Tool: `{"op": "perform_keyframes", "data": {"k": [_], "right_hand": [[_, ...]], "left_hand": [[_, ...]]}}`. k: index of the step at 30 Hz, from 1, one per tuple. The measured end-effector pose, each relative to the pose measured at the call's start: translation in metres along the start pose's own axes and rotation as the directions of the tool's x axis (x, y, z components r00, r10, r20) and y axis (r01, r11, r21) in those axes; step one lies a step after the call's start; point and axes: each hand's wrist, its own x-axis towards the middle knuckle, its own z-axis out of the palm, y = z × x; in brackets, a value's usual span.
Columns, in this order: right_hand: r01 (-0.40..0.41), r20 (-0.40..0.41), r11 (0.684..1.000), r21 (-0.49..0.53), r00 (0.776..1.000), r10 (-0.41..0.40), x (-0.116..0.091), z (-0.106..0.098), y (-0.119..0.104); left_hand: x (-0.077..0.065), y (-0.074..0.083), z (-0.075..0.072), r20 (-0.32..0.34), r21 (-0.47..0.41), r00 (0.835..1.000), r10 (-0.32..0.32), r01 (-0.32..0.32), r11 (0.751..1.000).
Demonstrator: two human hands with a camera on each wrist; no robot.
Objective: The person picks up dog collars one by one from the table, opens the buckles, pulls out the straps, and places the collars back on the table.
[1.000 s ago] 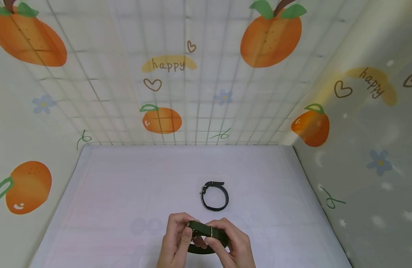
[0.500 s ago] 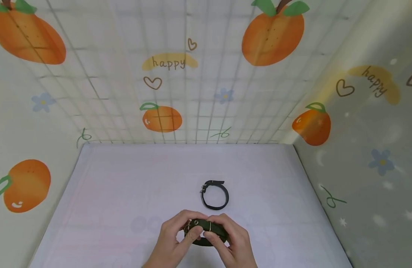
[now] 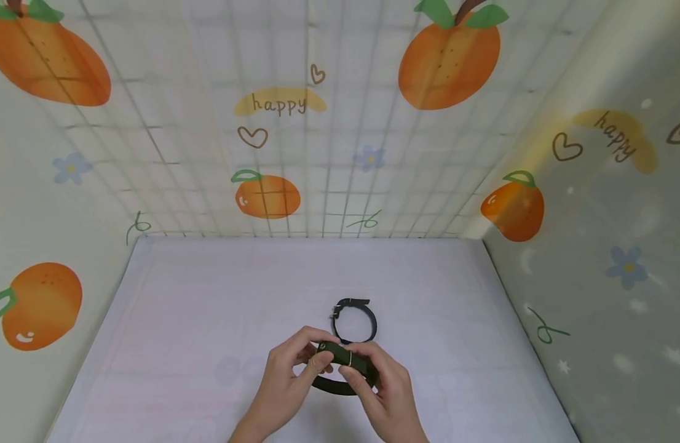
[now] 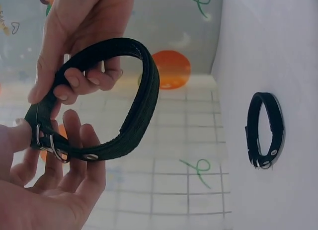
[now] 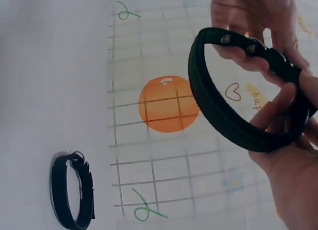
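A dark green collar [image 3: 336, 386], buckled into a loop, is held up between both hands in front of the person. My left hand [image 3: 284, 372] pinches it by the metal buckle [image 4: 44, 138], thumb on the near side and fingers behind the strap. A D-ring [image 4: 58, 149] and a rivet [image 4: 91, 157] show beside those fingers in the left wrist view. My right hand [image 3: 388, 381] grips the strap just right of the metal loop, its thumb in front and its fingers curled inside the ring. The part of the strap under the right fingers is hidden.
A second collar [image 3: 375, 326], black and buckled into a ring, lies on the white tabletop [image 3: 207, 295] just beyond the hands. Fabric walls printed with oranges [image 3: 268, 197] and grid lines close off the back and both sides.
Both hands have carried the green collar upward in the head view, now overlapping the black collar's near edge. My left hand has shifted its thumb and fingers along the strap. The black collar stays put.
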Motion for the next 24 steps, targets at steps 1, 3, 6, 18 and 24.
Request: {"op": "perform_keyframes", "data": {"k": [1,3,6,18,24], "right_hand": [[0.001,-0.002,1.0,-0.005,1.0,-0.001,0.002,0.0,0.002],[-0.003,-0.004,1.0,-0.013,1.0,0.003,0.007,-0.001,0.004],[-0.014,-0.006,1.0,-0.021,1.0,0.013,0.012,-0.001,0.008],[-0.09,-0.021,0.996,-0.007,0.996,0.09,0.015,0.0,0.017],[-0.107,-0.043,0.994,0.017,0.993,0.108,0.016,0.001,0.013]], "left_hand": [[0.003,-0.001,0.0,-0.003,-0.007,1.0,-0.009,0.009,1.0],[0.008,-0.004,0.001,-0.01,-0.025,0.999,-0.034,0.033,0.999],[0.012,-0.008,0.002,-0.015,-0.058,0.998,-0.066,0.065,0.996],[0.019,-0.015,-0.002,0.022,-0.295,0.983,-0.184,0.182,0.938],[0.017,-0.014,-0.001,0.069,-0.311,0.982,-0.176,0.189,0.931]]}}
